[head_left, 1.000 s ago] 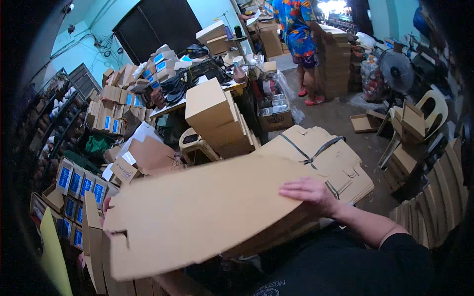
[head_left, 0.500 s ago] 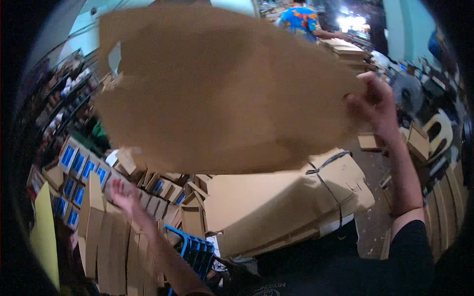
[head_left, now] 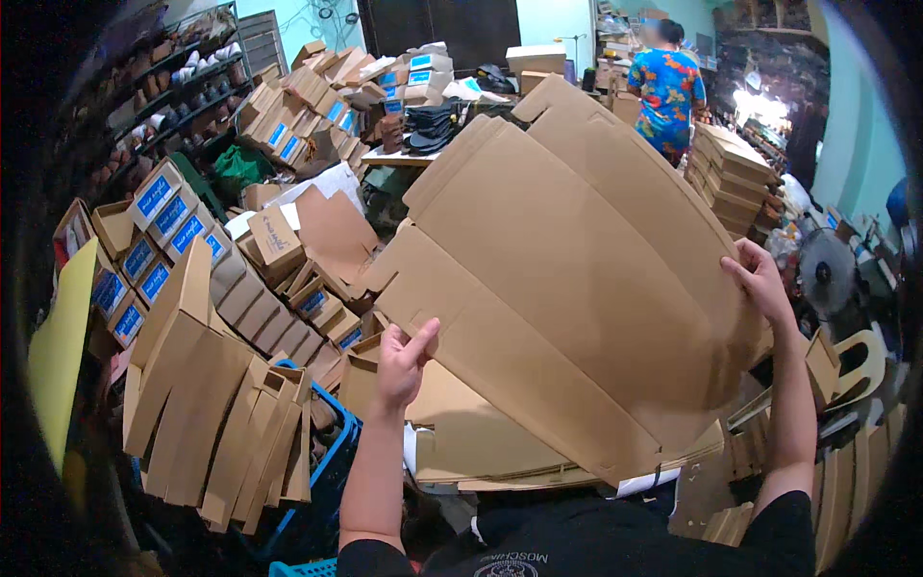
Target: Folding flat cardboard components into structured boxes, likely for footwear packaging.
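Observation:
A large flat cardboard box blank [head_left: 567, 260], brown with fold creases and cut flaps, is held up tilted before me. My left hand [head_left: 404, 361] pinches its lower left edge, thumb on the face toward me. My right hand [head_left: 761, 281] grips the right edge, with the fingers partly behind the sheet. Beneath it lies a stack of flat cardboard sheets [head_left: 500, 447], mostly covered by the raised blank.
Folded cardboard boxes [head_left: 207, 404] stand in a row at left by a blue plastic crate [head_left: 336, 433]. Blue-labelled shoe boxes [head_left: 173, 216] are piled behind them. A person in a bright patterned shirt [head_left: 663, 96] stands at the back. At right are a fan [head_left: 827, 269] and a pale plastic chair [head_left: 860, 370].
The blank has come down and turned to a slant. My left hand, which was open and apart from it, now grips its edge. My right hand keeps to the right side, slightly lower.

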`<state>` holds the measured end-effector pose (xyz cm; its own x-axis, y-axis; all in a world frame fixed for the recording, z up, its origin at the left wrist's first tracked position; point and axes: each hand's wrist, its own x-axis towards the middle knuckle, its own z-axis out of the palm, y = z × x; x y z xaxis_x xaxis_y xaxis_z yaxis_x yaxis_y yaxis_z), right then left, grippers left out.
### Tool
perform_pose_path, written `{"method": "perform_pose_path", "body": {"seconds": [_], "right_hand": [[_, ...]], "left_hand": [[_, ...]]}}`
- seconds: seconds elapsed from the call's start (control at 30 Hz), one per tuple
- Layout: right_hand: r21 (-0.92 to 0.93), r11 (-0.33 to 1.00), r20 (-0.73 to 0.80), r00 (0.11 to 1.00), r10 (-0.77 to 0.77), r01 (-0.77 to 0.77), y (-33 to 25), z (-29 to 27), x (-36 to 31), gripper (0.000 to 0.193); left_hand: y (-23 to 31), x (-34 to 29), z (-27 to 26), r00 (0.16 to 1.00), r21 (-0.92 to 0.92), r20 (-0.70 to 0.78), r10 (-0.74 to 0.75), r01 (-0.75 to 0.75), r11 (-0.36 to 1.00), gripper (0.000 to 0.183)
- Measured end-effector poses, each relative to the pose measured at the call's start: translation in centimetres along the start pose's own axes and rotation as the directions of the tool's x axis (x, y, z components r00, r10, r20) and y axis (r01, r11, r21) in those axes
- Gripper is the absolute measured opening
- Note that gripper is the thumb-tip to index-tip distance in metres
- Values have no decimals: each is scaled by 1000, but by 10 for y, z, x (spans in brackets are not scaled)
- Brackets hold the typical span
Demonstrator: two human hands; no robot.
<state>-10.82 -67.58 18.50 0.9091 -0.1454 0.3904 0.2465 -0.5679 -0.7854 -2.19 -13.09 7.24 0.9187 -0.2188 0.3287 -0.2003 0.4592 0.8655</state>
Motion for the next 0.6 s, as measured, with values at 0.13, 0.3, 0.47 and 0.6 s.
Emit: {"method": "perform_pose_path", "body": {"seconds": [0.13,0.3,0.47,0.6], "right_hand": [[-63,994,3,996,-88,88,0,2,6,29],[-148,975,-40,984,-176,168,-41,21,18,37],[-569,794,-83,946,-314,214,-100,34,33,41],[-732,385,182,706,-685,562,-110,81,24,20]], "left_hand": [[3,-5,14,993,-19,-122,0,-2,1000,8],[1,-15,23,996,-91,-83,-38,31,995,13],[-22,-24,41,992,-138,-61,-106,97,986,22],[-24,-38,60,980,-65,-87,-177,172,983,33]]}}
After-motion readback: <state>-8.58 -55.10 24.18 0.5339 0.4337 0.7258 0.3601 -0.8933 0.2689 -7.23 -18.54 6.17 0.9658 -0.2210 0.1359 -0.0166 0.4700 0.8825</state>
